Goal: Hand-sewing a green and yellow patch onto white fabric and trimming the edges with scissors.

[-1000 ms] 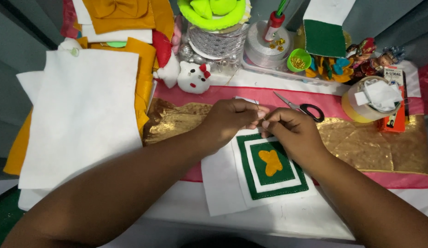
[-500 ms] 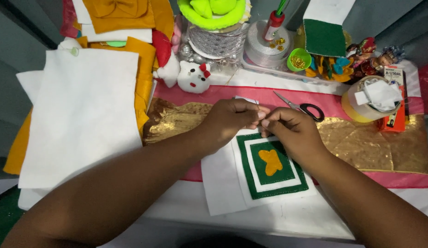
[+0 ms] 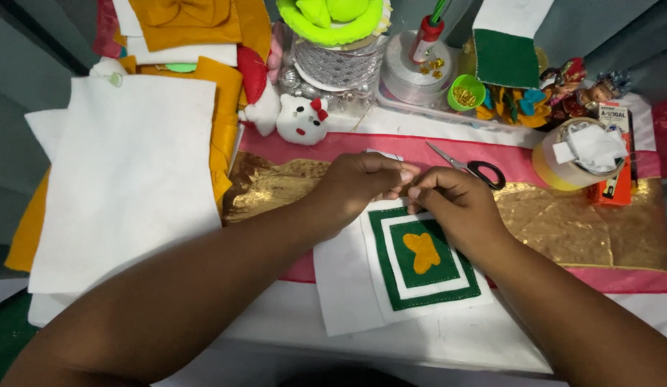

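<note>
A white felt square [image 3: 348, 287] lies on the table with a green and white framed patch [image 3: 426, 266] on top, an orange butterfly shape [image 3: 423, 252] at its centre. My left hand [image 3: 362, 183] and my right hand [image 3: 455, 204] meet at the patch's far edge, fingertips pinched close together there. Whatever sits between the fingertips is too small to make out. Both forearms reach in from the bottom of the view.
Black-handled scissors [image 3: 477, 168] lie just beyond my right hand on a gold and pink cloth [image 3: 577, 229]. White felt sheets [image 3: 126, 172] over orange felt are at left. A white toy cat head [image 3: 303, 120], ribbon spools, a glue bottle [image 3: 426, 32] and a tape roll [image 3: 573, 154] crowd the back.
</note>
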